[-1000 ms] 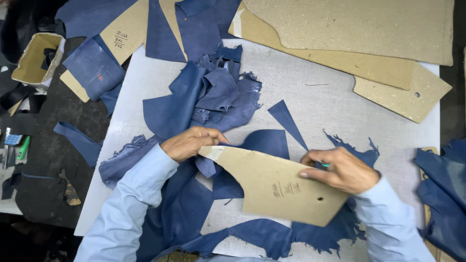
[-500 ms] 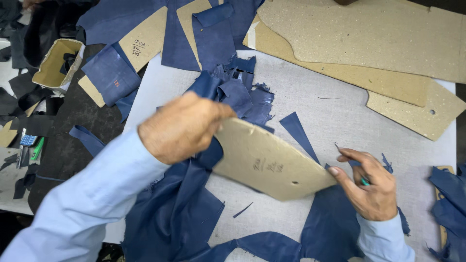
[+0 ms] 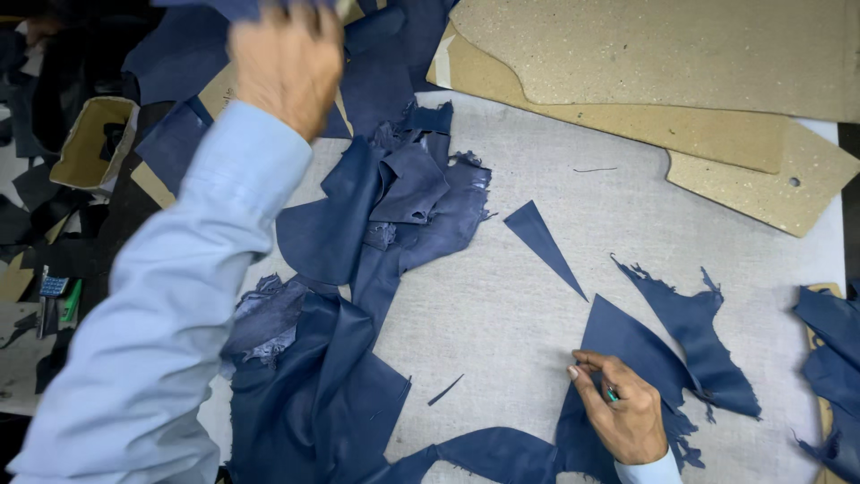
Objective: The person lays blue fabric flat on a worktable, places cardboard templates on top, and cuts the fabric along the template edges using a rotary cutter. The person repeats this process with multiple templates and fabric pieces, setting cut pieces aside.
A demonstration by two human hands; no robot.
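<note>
We count two hands. The left hand (image 3: 285, 63) is raised to the upper left of the frame, blurred, its pale blue sleeve (image 3: 170, 305) running down the left side; its fingers reach the frame's top edge among dark blue pieces, and we cannot tell whether they are closed on anything. The right hand (image 3: 623, 412) lies at the lower right on a blue leather piece (image 3: 627, 345), fingers curled together around a green-tipped tool (image 3: 611, 394).

We count three cardboard templates (image 3: 681, 54) stacked at the upper right. One small blue triangle (image 3: 542, 242) lies alone mid-frame, and one thin sliver (image 3: 445, 390) lies below it. A crumpled heap of blue leather scraps (image 3: 394, 206) sits centre-left, with a larger blue hide (image 3: 313, 394) spreading to the lower left. One open cardboard box (image 3: 90, 143) stands off the bench at the far left.

Half a second ago the left hand held a cardboard template over the middle of the bench; now that hand has swung up to the top left and the template no longer covers the middle. The right hand has stayed on its leather piece.

The grey bench (image 3: 537, 170) is bare between the heap and the templates, and its left edge runs under the sleeve.
</note>
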